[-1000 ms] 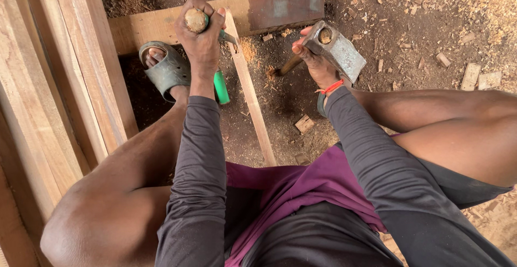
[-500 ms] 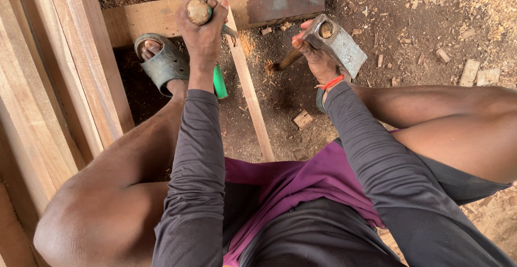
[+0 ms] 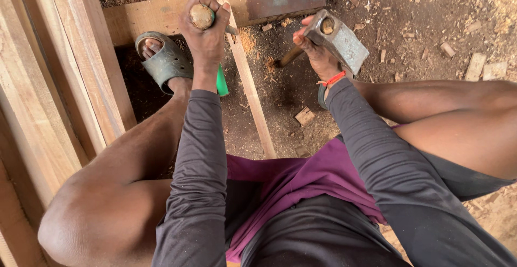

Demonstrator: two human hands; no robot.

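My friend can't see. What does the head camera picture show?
A crouching person's left hand grips a chisel with a rounded wooden end, upright against a thin wooden strip, while the right hand holds a heavy metal hammer. Wood chips litter the dirt ground, with planks at left.

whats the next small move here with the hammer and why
Probably bring the grey metal hammer in the right hand down onto the round wooden chisel butt. The left hand holds the chisel upright over the narrow wooden strip, its butt exposed above the grip, and the hammer hangs raised beside it.
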